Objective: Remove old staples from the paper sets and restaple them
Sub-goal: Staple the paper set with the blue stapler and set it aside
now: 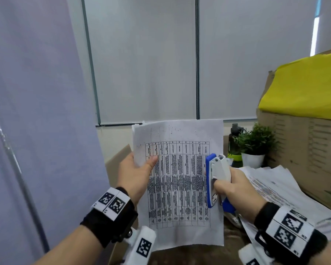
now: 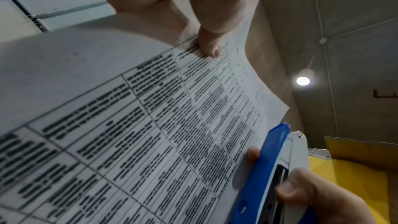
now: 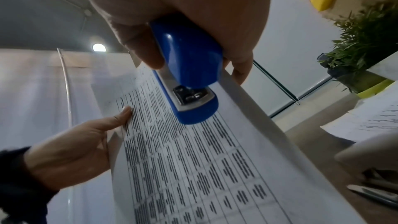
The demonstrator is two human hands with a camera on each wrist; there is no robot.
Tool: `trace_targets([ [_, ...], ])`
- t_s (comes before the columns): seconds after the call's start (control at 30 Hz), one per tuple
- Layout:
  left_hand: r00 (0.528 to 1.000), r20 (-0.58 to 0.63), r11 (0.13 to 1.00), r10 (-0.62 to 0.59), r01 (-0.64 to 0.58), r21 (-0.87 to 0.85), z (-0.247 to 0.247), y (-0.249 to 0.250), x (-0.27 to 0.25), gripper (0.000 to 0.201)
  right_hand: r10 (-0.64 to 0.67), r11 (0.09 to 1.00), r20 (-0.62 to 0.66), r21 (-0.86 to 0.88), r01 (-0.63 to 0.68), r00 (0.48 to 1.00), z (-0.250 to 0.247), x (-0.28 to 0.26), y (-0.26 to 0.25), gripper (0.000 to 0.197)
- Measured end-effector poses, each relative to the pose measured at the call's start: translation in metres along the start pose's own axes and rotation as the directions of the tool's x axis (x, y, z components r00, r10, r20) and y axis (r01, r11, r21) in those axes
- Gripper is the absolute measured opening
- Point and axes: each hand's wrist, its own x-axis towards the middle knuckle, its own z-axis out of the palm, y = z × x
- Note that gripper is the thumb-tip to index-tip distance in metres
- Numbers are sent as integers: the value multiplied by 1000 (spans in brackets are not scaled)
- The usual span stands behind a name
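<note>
Paper set (image 1: pixel 180 180) held upright in the air, left hand (image 1: pixel 136 176) pinching its left edge. Right hand (image 1: pixel 235 186) clamped round a blue stapler (image 1: pixel 215 178) at its right edge. Restapling looks underway; next, seat the stapler over a corner and squeeze.
</note>
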Motion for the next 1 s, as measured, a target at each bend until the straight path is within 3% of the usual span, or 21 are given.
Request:
trace_targets([
  [0.13,999,29,999,-28,29,-36,-3,3,5,26,-13,999,-9,-49,12,1000,0,2,2,47],
  [0.2,998,45,996,-47,50,-74,-5,6,8,25,-96,993,-134,-87,85,986,-3,11,-10,30],
  [0.27,997,67,995,-44,50,-86,-6,9,8,22,-292,947,-301,-221,232,908,-10,27,-28,21],
  [0.3,996,77,995,-40,46,-86,-6,9,8,20,-370,918,-347,-277,283,862,-12,33,-40,26],
  [0.4,993,116,994,-26,38,-98,-2,10,6,18,-506,862,-362,-220,456,783,-9,46,-78,41],
  [0.5,987,162,997,-20,33,-74,6,12,0,15,-611,791,-293,-218,571,735,6,55,-106,39],
  [0.6,976,216,997,-22,38,-68,15,16,-5,14,-629,769,-160,-273,579,760,25,58,-116,41],
  [0.7,969,248,996,-23,44,-76,24,22,-11,14,-653,715,-87,-399,574,752,39,61,-118,44],
  [0.9,966,251,996,54,-32,-89,34,28,-25,8,-700,673,-165,-479,564,695,62,59,-123,30],
  [1.0,962,268,996,54,-32,-89,36,32,-30,10,-672,700,-201,-488,522,713,62,62,-125,34],
])
